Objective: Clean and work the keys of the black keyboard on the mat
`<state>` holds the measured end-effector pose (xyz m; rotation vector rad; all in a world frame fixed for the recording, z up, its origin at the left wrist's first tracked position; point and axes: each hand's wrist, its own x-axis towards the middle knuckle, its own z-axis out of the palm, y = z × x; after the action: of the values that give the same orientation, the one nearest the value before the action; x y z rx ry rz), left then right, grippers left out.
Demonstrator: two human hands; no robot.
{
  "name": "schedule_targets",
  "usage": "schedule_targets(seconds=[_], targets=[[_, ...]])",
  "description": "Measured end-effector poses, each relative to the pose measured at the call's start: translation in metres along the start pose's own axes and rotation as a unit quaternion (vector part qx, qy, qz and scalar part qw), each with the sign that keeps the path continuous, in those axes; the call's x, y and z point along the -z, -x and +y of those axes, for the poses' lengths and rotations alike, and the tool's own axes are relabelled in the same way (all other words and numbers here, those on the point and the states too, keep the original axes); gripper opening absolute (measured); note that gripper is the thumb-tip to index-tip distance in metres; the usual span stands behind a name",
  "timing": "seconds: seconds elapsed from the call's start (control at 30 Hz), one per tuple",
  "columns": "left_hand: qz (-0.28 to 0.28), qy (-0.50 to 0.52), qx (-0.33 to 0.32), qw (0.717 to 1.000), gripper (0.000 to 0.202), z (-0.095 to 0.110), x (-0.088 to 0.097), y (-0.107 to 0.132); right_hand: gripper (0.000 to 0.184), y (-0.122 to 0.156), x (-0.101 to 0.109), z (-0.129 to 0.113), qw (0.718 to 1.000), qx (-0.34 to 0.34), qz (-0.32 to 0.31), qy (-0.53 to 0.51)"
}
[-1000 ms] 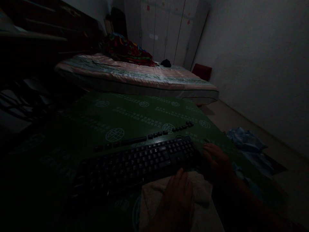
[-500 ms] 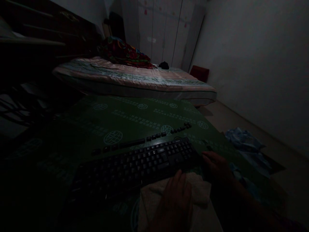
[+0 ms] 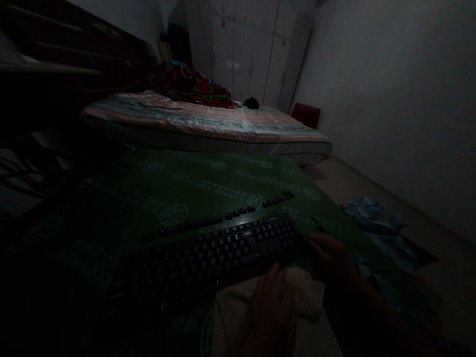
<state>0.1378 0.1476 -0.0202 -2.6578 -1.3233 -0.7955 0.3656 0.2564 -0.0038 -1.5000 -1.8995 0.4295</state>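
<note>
A black keyboard lies slantwise on a green printed mat. Behind it runs a row of loose dark keycaps. My left hand rests flat, fingers stretched out, on a pale cloth just in front of the keyboard. My right hand sits at the keyboard's right end, touching or almost touching its edge. Its fingers are lost in the dark. The whole scene is very dim.
A mattress with a striped sheet and a colourful bundle lies beyond the mat. Blue cloth is crumpled on the floor at the right. White cupboard doors stand at the back, dark furniture at the left.
The view has shifted slightly. My right hand has drawn a little nearer and closer to the keyboard's right end. My left hand stays on the cloth.
</note>
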Motion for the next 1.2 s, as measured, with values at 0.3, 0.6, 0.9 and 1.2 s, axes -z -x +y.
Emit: schedule_targets(seconds=[0.3,0.6,0.9,1.2], targets=[[0.044,-0.014,0.002,0.999,0.032,-0.001,-0.018,0.002,0.026,-0.004,-0.002,0.002,1.000,0.002,0.001,0.009],[0.028,-0.008,-0.005,1.000,0.032,-0.002,-0.006,0.000,0.026,-0.009,-0.001,0.000,1.000,0.016,-0.002,0.006],[0.042,-0.031,-0.010,0.999,0.033,-0.002,-0.009,0.000,0.027,-0.016,-0.001,-0.001,1.000,0.010,-0.012,0.014],[0.037,-0.025,-0.008,0.999,0.031,-0.004,-0.010,0.001,0.028,-0.035,-0.001,-0.005,0.998,0.043,0.010,0.034]])
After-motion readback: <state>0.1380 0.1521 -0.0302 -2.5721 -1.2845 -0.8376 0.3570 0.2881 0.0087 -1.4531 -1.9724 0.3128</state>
